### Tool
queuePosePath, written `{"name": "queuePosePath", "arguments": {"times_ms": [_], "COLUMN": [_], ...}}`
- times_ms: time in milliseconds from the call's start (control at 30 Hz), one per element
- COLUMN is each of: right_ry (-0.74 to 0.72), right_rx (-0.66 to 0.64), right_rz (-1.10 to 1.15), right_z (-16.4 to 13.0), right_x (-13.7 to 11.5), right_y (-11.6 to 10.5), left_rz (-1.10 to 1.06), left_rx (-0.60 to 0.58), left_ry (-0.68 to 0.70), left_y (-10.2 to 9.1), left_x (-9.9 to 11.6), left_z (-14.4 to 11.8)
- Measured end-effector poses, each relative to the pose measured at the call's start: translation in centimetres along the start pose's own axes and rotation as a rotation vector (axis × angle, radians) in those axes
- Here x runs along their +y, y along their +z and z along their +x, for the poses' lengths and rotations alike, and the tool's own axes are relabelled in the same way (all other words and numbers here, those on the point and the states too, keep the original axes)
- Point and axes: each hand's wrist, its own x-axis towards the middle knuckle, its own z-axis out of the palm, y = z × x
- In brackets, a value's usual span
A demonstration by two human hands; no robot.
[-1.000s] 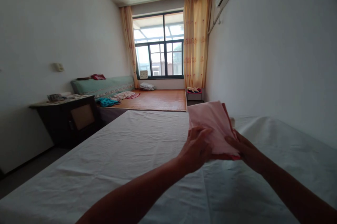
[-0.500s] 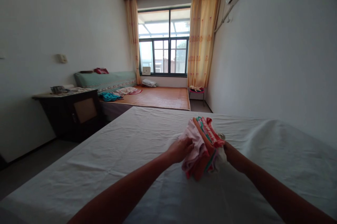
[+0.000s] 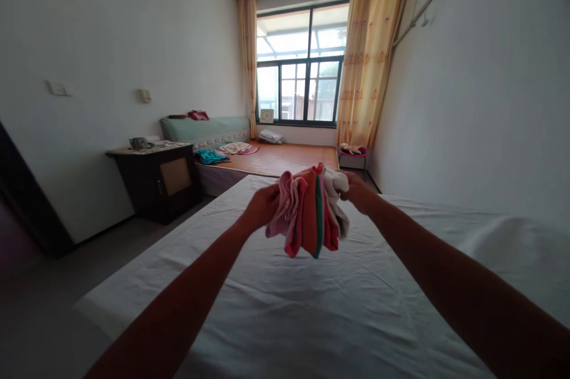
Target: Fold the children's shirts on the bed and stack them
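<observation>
A stack of folded clothes (image 3: 310,212) is squeezed on edge between my two hands, above the white sheet (image 3: 267,313). Its layers are pink, orange, green, red and white. My left hand (image 3: 263,205) grips the pink outer side, its fingers partly hidden by the cloth. On the opposite side, my right hand (image 3: 355,190) closes on the white outer layer, and most of its fingertips are out of sight behind the fabric.
Beyond the sheet lies a bed with a brown mat (image 3: 294,156), holding a teal cloth (image 3: 211,157) and a pale garment (image 3: 236,148). A dark cabinet (image 3: 154,189) stands at left. A small stool (image 3: 353,153) is by the curtain (image 3: 374,52).
Both hands have lifted the clothes stack off the sheet and carried it forward and left in view. The camera has turned to the left, showing more floor there.
</observation>
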Motion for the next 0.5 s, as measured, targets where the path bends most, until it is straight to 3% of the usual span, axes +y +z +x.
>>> {"name": "queuePosePath", "arguments": {"times_ms": [100,200,333,400,433,500], "right_ry": [-0.007,-0.039,-0.114,-0.159,-0.150,-0.079], "right_rx": [0.090,0.082,0.131,0.192,0.196,0.142], "right_rz": [0.159,0.071,-0.071,-0.030,-0.054,-0.248], "right_z": [3.8,6.2,8.1,8.7,8.9,8.9], "right_x": [-1.1,-1.3,-0.7,0.2,0.9,2.7], "right_y": [-0.9,-1.4,0.1,1.4,2.0,3.2], "left_rz": [0.132,0.225,-0.167,-0.314,-0.302,-0.129], "left_rx": [0.021,0.167,0.584,0.705,0.681,0.479], "left_ry": [-0.013,-0.068,-0.020,-0.007,-0.024,-0.106], "left_y": [-6.0,-10.7,-14.1,-14.6,-14.6,-14.2], "left_x": [-0.9,-1.2,-1.7,-2.7,-3.6,-5.7], "left_z": [-0.5,-1.3,-1.5,-1.5,-1.7,-2.3]}}
